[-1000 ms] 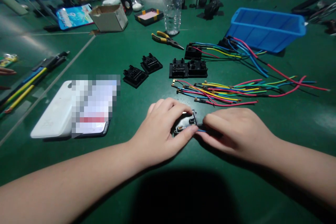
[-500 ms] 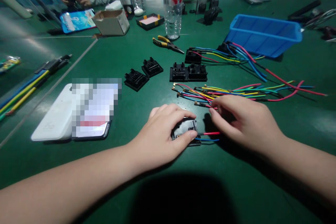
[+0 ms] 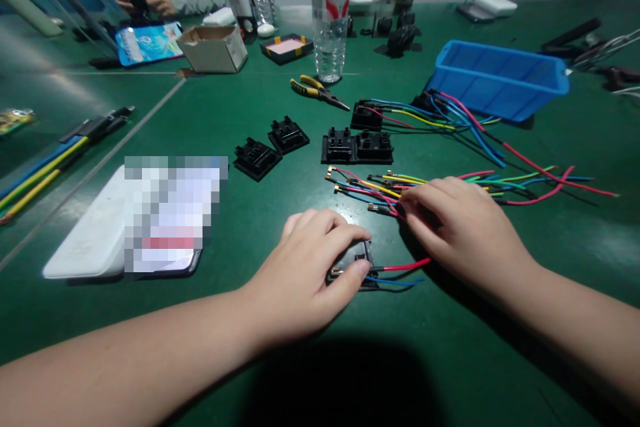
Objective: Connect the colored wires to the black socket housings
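Note:
My left hand [image 3: 320,260] is closed around a black plastic socket housing [image 3: 354,255] on the table, thumb on the near side and index finger on the far edge. A metal terminal shows in the housing beside the thumb. From its right side run a red wire [image 3: 407,266] and a blue wire [image 3: 397,281], their far ends loose. My right hand [image 3: 457,220] rests at the near side of a bundle of coloured wires [image 3: 370,190] with brass terminals. Its thumb and index finger come together at the wires; what lies between them is hidden.
Black housings [image 3: 257,158] lie beyond my hands, several in all; some have wires. Pliers [image 3: 320,91], a water bottle [image 3: 331,27] and a blue bin [image 3: 500,83] stand farther off. Phones [image 3: 85,233] and thick cables [image 3: 60,160] lie left. Two people sit opposite.
My right hand has moved slightly forward, away from the housing's red wire and closer to the wire bundle. My left hand keeps its hold. The view has shifted a little.

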Demonstrator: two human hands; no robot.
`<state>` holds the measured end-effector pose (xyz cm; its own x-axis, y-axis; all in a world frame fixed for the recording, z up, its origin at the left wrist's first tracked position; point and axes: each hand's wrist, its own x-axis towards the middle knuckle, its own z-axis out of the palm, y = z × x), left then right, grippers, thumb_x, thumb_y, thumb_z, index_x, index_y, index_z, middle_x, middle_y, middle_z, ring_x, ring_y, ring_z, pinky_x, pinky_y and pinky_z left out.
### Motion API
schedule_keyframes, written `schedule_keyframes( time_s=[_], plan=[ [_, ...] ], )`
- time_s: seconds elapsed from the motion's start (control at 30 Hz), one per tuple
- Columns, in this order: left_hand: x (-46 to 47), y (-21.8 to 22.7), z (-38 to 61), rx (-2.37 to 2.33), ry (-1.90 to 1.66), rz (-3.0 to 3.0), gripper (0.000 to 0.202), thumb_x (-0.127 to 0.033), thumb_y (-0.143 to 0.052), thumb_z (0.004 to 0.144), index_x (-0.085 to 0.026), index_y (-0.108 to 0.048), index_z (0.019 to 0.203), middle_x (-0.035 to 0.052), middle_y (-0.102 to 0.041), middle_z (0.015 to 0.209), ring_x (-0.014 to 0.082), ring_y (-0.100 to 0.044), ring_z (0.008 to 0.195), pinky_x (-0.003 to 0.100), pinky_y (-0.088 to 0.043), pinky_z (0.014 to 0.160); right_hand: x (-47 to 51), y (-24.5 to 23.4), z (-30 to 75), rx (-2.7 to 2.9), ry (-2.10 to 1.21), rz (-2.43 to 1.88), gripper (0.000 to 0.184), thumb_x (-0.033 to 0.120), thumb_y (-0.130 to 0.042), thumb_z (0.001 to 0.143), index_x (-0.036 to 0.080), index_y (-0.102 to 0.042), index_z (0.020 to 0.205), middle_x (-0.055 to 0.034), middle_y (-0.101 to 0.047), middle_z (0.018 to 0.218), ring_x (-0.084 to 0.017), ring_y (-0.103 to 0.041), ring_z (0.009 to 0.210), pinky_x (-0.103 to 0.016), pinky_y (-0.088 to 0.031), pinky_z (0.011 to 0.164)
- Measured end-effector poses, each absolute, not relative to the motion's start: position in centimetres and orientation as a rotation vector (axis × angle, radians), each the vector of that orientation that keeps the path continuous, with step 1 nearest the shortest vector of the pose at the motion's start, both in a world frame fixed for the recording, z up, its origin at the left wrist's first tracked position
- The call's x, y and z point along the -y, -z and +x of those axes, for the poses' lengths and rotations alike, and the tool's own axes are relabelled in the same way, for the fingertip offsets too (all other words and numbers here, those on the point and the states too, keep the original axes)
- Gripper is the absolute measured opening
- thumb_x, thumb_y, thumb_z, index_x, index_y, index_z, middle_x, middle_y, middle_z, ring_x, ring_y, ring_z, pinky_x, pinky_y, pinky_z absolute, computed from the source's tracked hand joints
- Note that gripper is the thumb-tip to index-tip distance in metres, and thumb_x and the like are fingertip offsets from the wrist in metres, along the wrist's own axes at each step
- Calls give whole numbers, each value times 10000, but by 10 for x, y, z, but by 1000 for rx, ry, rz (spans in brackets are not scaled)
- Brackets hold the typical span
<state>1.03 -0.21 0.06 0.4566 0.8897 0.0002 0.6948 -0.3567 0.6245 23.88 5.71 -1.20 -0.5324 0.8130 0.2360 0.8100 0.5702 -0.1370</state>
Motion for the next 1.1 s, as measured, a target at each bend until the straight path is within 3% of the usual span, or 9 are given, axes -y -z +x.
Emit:
schedule_keyframes(
  time_s=[0.17, 0.37, 1.1],
  plan=[
    [2, 0, 10, -1317, -462, 2157, 300, -342, -499, 937, -223, -604, 1192, 54, -587, 1114, 232, -501, 1062, 424, -340, 933, -58, 16, 238, 2496, -33, -1405, 136, 229, -545, 875, 181, -644, 955, -59, -661, 838, -218, -547, 739, -337, -363, 653],
    [2, 0, 10, -1324, -460, 2146, 304, -348, -500, 938, -221, -607, 1192, 53, -589, 1103, 229, -501, 1058, 420, -338, 937, -60, 19, 239, 2497, 57, -1406, 252, 364, -544, 908, 169, -648, 1031, -96, -655, 936, -259, -555, 864, -373, -406, 748],
    [1, -1, 10, -1328, -462, 2131, 316, -348, -509, 928, -220, -614, 1198, 58, -597, 1116, 237, -500, 1058, 426, -342, 932, -60, 22, 237, 2469, -121, -1271, 49, 221, -542, 891, 198, -580, 870, -70, -623, 848, -232, -530, 813, -365, -430, 715]
  ],
)
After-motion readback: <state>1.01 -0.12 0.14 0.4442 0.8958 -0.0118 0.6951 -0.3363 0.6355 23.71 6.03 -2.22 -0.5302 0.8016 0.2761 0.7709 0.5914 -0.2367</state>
